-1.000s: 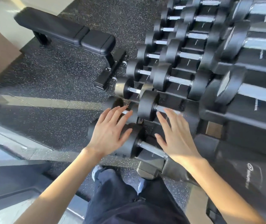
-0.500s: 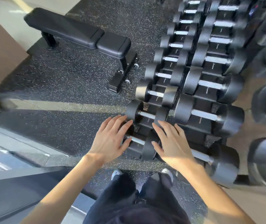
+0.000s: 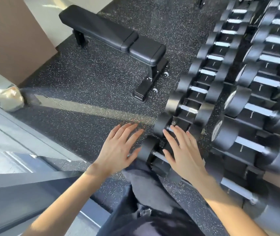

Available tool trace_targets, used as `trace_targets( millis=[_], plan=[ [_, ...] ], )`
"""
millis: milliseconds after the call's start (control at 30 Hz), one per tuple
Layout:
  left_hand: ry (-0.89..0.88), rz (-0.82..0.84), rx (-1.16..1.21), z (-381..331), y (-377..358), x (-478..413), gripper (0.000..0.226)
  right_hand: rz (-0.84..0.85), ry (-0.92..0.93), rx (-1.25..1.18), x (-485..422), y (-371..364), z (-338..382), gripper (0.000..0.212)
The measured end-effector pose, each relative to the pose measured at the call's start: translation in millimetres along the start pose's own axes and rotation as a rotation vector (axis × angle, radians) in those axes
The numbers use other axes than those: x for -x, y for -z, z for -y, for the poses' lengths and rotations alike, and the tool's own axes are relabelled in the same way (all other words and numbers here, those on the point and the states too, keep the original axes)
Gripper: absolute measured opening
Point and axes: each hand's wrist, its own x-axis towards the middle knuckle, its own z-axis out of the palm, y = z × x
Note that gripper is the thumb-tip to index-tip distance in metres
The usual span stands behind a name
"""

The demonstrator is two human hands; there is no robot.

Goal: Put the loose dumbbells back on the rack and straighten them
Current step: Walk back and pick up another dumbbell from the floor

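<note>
left hand point(image 3: 118, 149) flat, fingers spread | right hand point(image 3: 183, 154) flat over dumbbell point(image 3: 150, 149)

Rack point(image 3: 186, 114): on our right, running away from us along the floor point(image 3: 84, 82).
Dumbbells: we see two rows on it — the left row point(image 3: 204, 73) lower, the right row point(image 3: 263, 81) higher.
Nearest dumbbell point(image 3: 148, 149): at the close end of the left row.
Right hand point(image 3: 183, 150): over that dumbbell's handle and right head.
Left hand point(image 3: 118, 149): over the floor, just left of its left head — thumb beside it.
Weight bench point(image 3: 112, 34): on the floor beyond our hands, left of the rack.
</note>
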Motion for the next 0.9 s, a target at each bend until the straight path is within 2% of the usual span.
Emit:
trace_targets(
  millis=[200, 367, 700, 900],
  plan=[
    [-0.020, 0.069, -0.030, 53, -6, -36, 0.053, 0.025, -0.028, 0.014, -54, -19, -1, 0.055],
    [-0.064, 0.126, -0.052, 96, 4, -96, 0.053, 0.007, -0.107, 0.010, -110, -13, -9, 0.064],
    [-0.182, 0.046, -0.088, 157, 46, -218, 0.054, -0.047, -0.164, 0.049, -228, 29, -32, 0.054],
    [-0.218, 0.049, -0.093, 199, 57, -274, 0.056, -0.082, -0.275, 0.014, -282, 36, -38, 0.057]
  ],
)
